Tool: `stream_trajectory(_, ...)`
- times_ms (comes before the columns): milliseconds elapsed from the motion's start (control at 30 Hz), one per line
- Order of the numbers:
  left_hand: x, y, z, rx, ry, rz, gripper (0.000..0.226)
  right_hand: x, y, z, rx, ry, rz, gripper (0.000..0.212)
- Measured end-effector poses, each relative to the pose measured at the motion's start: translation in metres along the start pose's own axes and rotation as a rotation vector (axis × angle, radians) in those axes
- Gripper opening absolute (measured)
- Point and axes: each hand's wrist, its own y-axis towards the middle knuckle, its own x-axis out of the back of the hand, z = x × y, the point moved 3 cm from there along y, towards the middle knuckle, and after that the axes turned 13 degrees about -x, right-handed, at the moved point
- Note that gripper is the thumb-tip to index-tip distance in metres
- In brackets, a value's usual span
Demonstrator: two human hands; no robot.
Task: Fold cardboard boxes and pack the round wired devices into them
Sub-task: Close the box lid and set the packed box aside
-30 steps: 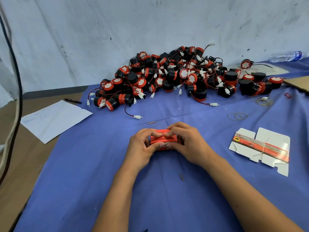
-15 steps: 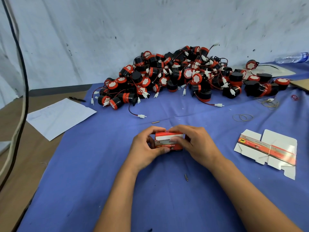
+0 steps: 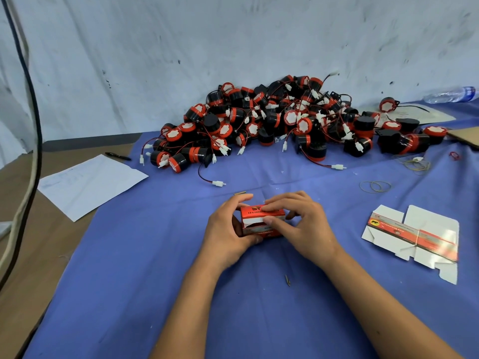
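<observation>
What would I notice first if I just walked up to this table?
Probably the big heap of round black-and-red wired devices piled at the back of the blue cloth. Next, in the middle, the left hand and right hand holding a small red box. A flat unfolded box lies to the right.

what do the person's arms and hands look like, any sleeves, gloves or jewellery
Both forearms are bare right to the bottom edge of the picture, so no sleeve shows. The left hand and the right hand wear no gloves. No ring, watch or wristband can be seen on the fingers or wrists that show. No cables, straps or markings are attached to either arm.
</observation>
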Motion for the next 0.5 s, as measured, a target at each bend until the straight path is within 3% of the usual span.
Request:
stream_trajectory(267,-0.0004,-0.0013,0.0017,-0.02,-0.011,-0.014,0.086,-0.0022,-0.0004,-0.0024,-0.083,0.035,0.087,0.016)
stream_trajectory(400,0.003,-0.0018,0.0018,-0.043,-0.066,-0.075,0.057,-0.0018,0.0001,-0.0011,-0.023,-0.047,0.086,0.02)
stream_trajectory(500,0.0045,-0.0008,0.002,-0.082,-0.062,-0.147,0.043,0.0001,-0.0017,0.0,0.042,-0.067,-0.035,0.016)
